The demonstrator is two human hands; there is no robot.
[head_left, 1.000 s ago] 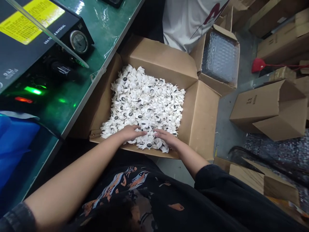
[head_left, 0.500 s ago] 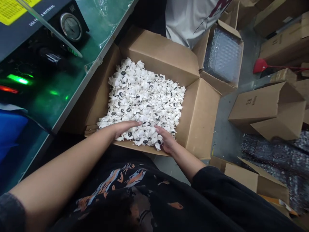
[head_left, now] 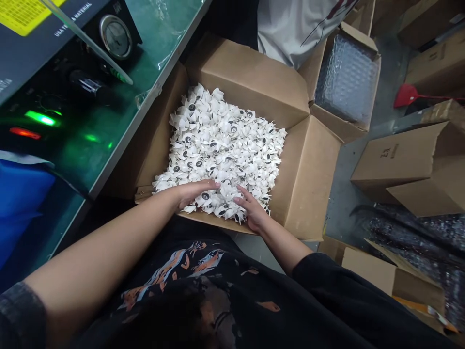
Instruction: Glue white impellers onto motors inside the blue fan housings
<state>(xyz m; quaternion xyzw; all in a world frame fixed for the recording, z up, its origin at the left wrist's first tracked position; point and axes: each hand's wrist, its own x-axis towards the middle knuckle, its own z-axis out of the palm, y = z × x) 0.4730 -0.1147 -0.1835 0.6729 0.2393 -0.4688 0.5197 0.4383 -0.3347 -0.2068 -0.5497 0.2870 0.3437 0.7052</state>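
Observation:
A heap of small white bladed pieces with dark round centres, like little impellers (head_left: 227, 145), fills much of an open cardboard box (head_left: 307, 167). From the near left, my left hand (head_left: 194, 193) reaches over the box rim, its fingers stretched out along the top of the heap. Opposite it, my right hand (head_left: 254, 212) rests against the pieces near the right wall, thumb and fingers apart. Between the two hands lies a small mound of the pieces. Some fingertips are partly buried or hidden among the blades.
On the left, a green-topped bench (head_left: 152, 46) carries a black device with a round gauge (head_left: 115, 37) and lit switches. Someone in a light shirt (head_left: 283, 29) is beyond the box. Several cartons (head_left: 395, 155), one with bubble wrap (head_left: 347, 77), stand at right.
The view has shifted a little, so everything sits slightly further right. My right hand's fingers have spread more, and the pieces between my hands are bunched up more.

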